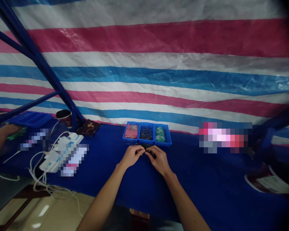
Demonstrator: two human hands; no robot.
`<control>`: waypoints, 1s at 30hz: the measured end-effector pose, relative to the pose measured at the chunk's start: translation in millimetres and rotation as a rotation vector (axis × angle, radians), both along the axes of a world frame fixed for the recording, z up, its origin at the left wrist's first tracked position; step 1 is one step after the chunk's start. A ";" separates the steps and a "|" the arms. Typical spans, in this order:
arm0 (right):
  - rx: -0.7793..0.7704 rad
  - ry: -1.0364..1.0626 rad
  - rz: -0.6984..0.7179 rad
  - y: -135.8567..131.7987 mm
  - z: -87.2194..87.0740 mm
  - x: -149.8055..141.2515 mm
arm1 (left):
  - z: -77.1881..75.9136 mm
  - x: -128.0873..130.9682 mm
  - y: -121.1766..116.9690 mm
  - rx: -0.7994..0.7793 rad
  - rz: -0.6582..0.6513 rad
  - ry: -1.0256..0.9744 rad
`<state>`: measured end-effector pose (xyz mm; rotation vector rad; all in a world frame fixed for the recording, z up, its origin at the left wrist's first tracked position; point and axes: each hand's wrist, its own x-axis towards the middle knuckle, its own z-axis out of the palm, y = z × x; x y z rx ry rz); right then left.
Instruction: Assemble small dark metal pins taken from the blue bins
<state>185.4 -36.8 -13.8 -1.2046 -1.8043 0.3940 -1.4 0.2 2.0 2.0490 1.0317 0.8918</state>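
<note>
Both bare hands are brought together at the front of the bench (195, 179), which is covered in blue cloth. The left hand (132, 156) and right hand (159, 160) meet almost fingertip to fingertip, just in front of a row of three joined blue plastic bins (146, 122). The grip is narrow on both sides, with the fingers curled in around some small dark pieces (147, 147) held between the hands, just below the middle bin. The view is dim there, but they look a lot like the thin dark pins (146, 133) lying in that middle bin. Pink packets (131, 131) are kept in the left bin and green packets (160, 134) in the right one.

Over to the left, a white power strip (62, 153) sits on the bench, with white cables (37, 175) trailing over the edge toward the tiled floor (53, 215). A dark cup (64, 118), a dark pouch with gold print (88, 127) and a blue tray (30, 119) are lined up behind it. Another person's hand (8, 131) is seen at the left edge, near a green item (17, 133). A striped pink, white and blue tarp (144, 73) hangs behind everything, crossed by a blue steel frame (38, 61).
</note>
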 end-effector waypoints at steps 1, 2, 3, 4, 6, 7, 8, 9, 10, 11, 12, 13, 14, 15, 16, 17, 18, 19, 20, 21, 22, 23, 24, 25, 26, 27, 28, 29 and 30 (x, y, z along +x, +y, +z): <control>0.004 0.000 0.005 0.2 -0.2 0.0 | -0.1 -0.1 0.0 -0.003 -0.001 -0.002; 0.011 0.000 0.011 0.5 -0.3 0.0 | -0.2 -0.1 0.0 -0.007 -0.004 -0.003; 0.016 0.002 0.016 0.6 -0.2 -0.2 | -0.1 -0.2 0.0 -0.010 -0.005 -0.002; 0.022 0.003 0.017 0.8 0.0 -0.3 | 0.0 -0.2 -0.1 -0.012 -0.006 0.000; 0.025 0.002 0.014 0.7 0.6 -0.6 | 0.3 -0.3 -0.2 -0.010 -0.005 0.006; 0.025 0.001 0.013 0.6 0.9 -0.8 | 0.5 -0.3 -0.3 -0.008 -0.004 0.009; 0.025 -0.002 0.012 0.4 1.2 -0.8 | 0.7 -0.2 -0.3 -0.006 -0.003 0.012; 0.024 -0.005 0.011 0.2 1.5 -0.9 | 0.9 -0.2 -0.4 -0.004 -0.001 0.015; 0.024 -0.008 0.010 0.0 1.7 -0.9 | 1.0 -0.1 -0.4 -0.004 -0.001 0.018; 0.023 -0.011 0.009 -0.2 1.9 -0.8 | 1.0 0.0 -0.4 -0.004 0.000 0.019; 0.022 -0.014 0.008 -0.3 2.0 -0.7 | 0.9 0.0 -0.3 -0.004 0.001 0.018; 0.020 -0.017 0.008 -0.4 2.1 -0.7 | 0.7 0.1 -0.2 -0.005 0.000 0.015; 0.018 -0.019 0.008 -0.4 2.2 -0.6 | 0.4 0.1 -0.2 -0.007 -0.002 0.011; 0.016 -0.019 0.009 -0.3 2.2 -0.6 | 0.1 0.2 -0.1 -0.008 -0.004 0.007; 0.016 -0.019 0.010 -0.3 2.3 -0.5 | -0.2 0.2 -0.1 -0.010 -0.007 0.005; 0.017 -0.018 0.010 -0.3 2.3 -0.6 | -0.4 0.2 -0.1 -0.010 -0.008 0.003; 0.019 -0.016 0.009 -0.3 2.5 -0.6 | -0.5 0.2 -0.2 -0.010 -0.008 0.004; 0.020 -0.016 0.009 -0.3 2.7 -0.6 | -0.5 0.1 -0.3 -0.010 -0.006 0.005; 0.021 -0.017 0.009 -0.4 2.9 -0.7 | -0.5 0.1 -0.4 -0.009 -0.002 0.007; 0.020 -0.017 0.009 -0.5 3.1 -0.7 | -0.4 0.1 -0.5 -0.009 0.002 0.009; 0.019 -0.018 0.008 -0.6 3.3 -0.8 | -0.3 0.0 -0.6 -0.009 0.004 0.009; 0.016 -0.019 0.010 -0.7 3.4 -0.8 | -0.2 -0.1 -0.6 -0.009 0.004 0.008; 0.013 -0.019 0.011 -0.9 3.4 -0.7 | -0.1 -0.1 -0.6 -0.010 0.003 0.007; 0.011 -0.018 0.013 -0.9 3.2 -0.7 | -0.1 -0.1 -0.6 -0.009 0.001 0.003; 0.011 -0.017 0.014 -1.0 2.9 -0.7 | 0.0 -0.1 -0.6 -0.008 -0.003 -0.001; 0.011 -0.017 0.014 -0.9 2.5 -0.6 | 0.0 -0.1 -0.5 -0.006 -0.004 -0.004; 0.012 -0.017 0.012 -0.8 2.2 -0.6 | 0.1 -0.1 -0.5 -0.004 -0.004 -0.007; 0.013 -0.019 0.010 -0.6 1.8 -0.6 | 0.2 0.0 -0.5 -0.002 -0.004 -0.008; 0.016 -0.020 0.008 -0.3 1.6 -0.6 | 0.3 0.1 -0.6 -0.003 -0.004 -0.007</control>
